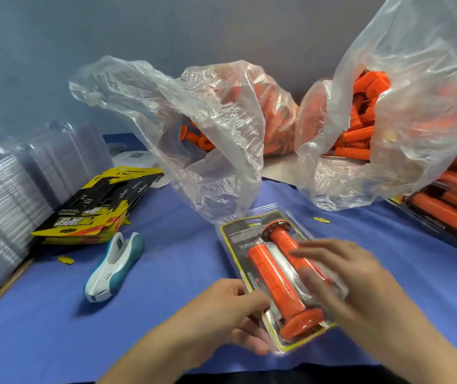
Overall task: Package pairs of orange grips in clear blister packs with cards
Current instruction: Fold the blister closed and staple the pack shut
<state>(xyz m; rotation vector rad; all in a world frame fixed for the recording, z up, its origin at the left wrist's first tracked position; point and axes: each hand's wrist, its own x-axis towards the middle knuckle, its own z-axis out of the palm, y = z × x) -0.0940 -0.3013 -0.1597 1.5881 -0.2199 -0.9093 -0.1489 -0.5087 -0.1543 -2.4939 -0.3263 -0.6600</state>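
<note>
Left grip point(230, 309) (a bare hand): fingers curled round the near-left edge of the blister pack point(251, 217), thumb laid on top, so the pack is held. Right grip point(352, 281) (blurred): fingers spread and nearly straight over the pack's right half, nothing clasped; contact cannot be told.

The pack is seen at the near centre of the blue worktop point(166, 273), far end slanted left. Whether it rests on the cloth or is lifted cannot be told. A dark, yellow-edged card point(238, 234) is seen inside it, under two orange handles laid side by side, head to tail:
- left handle point(274, 281), flange toward the person
- right handle point(281, 238), flange at the far end, partly hidden by the right grip

Left of the pack a white-teal tool point(113, 267) is laid on the worktop. Beyond it are a card stack point(97, 214) (yellow and black) and clear blister stacks point(5, 195) at the left edge.

Behind the pack two clear bags of loose orange handles are set: mid bag point(221, 120) and right bag point(388, 120). Finished packs point(449, 214) are piled at the right edge. Small yellow scraps point(321, 219) are scattered on the worktop.
</note>
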